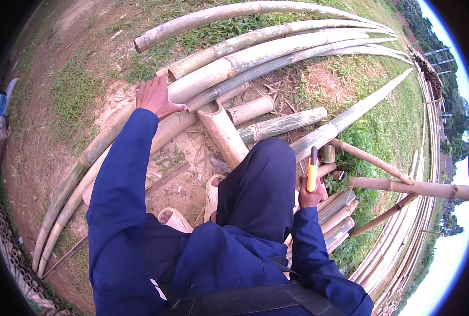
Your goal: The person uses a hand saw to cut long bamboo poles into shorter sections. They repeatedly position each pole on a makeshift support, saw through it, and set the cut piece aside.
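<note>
My left hand [157, 98] grips a long bamboo pole [205, 78], fingers over its far side and thumb stretched along the near side. The pole runs off to the far right among other long poles. Beside my right knee, my right hand [310, 196] is closed around a hand tool with a yellow-orange handle [312, 178] and a dark upper end. The tool's working part is too thin to make out. A short bamboo piece with a notched top [223, 131] leans between my left hand and my knee.
Short bamboo lengths [251, 109] lie ahead of my knee, and cut pieces [335, 213] are piled beside my right forearm. A bamboo support [408, 187] stands at the right. More long poles [395, 237] stretch behind it. Stacked bamboo [18, 274] lines the left edge.
</note>
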`<state>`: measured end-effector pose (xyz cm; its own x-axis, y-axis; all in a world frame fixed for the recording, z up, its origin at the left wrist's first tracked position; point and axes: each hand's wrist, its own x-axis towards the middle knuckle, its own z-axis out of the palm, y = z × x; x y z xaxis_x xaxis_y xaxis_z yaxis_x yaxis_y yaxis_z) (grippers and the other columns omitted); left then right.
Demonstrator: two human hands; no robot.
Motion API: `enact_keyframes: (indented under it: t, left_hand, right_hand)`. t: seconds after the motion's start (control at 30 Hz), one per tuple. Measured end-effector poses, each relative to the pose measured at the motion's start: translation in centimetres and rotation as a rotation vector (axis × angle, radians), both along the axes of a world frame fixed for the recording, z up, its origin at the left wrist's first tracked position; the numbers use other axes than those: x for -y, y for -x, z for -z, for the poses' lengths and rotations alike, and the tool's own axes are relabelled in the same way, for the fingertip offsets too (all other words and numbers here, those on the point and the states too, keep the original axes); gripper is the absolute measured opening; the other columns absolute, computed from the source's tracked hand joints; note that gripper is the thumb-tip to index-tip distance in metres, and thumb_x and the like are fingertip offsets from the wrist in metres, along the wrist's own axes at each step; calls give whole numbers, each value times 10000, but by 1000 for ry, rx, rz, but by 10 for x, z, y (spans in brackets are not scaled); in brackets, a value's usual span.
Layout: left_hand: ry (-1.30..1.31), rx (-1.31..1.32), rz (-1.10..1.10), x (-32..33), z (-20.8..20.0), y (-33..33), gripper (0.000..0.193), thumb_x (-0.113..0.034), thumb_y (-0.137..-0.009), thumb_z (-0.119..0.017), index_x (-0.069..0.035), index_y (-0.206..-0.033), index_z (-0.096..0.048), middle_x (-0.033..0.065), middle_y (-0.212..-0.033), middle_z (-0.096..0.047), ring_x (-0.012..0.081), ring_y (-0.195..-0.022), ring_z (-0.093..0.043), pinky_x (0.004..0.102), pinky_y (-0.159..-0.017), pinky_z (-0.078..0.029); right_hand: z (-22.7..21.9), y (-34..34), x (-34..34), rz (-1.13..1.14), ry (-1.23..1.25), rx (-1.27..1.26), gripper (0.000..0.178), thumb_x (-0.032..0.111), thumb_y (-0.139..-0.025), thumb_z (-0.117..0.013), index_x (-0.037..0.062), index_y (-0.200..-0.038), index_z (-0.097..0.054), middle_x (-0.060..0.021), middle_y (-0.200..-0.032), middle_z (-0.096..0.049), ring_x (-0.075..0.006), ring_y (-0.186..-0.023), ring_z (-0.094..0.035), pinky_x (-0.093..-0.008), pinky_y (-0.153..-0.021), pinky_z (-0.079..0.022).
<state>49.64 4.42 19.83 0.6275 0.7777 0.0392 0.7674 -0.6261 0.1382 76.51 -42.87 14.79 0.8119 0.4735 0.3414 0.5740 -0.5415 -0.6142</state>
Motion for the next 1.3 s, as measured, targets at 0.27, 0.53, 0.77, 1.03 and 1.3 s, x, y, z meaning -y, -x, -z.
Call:
enact_keyframes:
  t: [0.27,0.53,0.77,1.03,1.3]
  left_hand:
    - [-38,-95,-33,6,19,-32,1016,-580,-536,-946,-20,-1270,-521,165,-1220,-634,309,-1179,-604,419,-1046,-430]
    - [-76,-188,-70,1,38,-38,871,-537,-596,-931,-45,-1216,-567,139,-1131,-723,247,-1090,-691,388,-1055,-390]
    - [17,-55,48,-2,29,-12,864,-480,-634,-868,34,-1256,-561,179,-1001,-749,321,-982,-724,459,-1136,-371]
    - [243,-181,7,17,-42,123,808,-452,-600,-850,23,-1201,-593,231,-962,-729,393,-968,-706,499,-1098,-416]
    - [460,-243,-216,57,-60,380,860,-393,-518,-907,-114,-1276,-610,181,-1129,-721,398,-1131,-622,511,-1087,-360]
  right_hand:
    - [48,-13,-4,-156,284,248,120,148,-818,-721,106,-849,-613,-129,-792,-665,-364,-776,-676,-470,-692,-521]
    - [63,-8,-8,-303,840,132,249,286,-896,-643,116,-1075,-605,-98,-1047,-685,-293,-1080,-657,-451,-940,-429]
    - [42,-10,-20,-385,807,87,459,340,-884,-673,102,-1272,-615,-127,-1092,-679,-297,-1128,-651,-455,-1006,-425]
    - [44,-10,-3,-373,707,25,588,368,-826,-750,78,-1315,-597,-146,-1123,-646,-347,-1113,-620,-456,-997,-461]
    - [4,-2,-1,-347,394,211,606,76,-773,-696,64,-1366,-576,-176,-1248,-613,-379,-1189,-586,-472,-1041,-463]
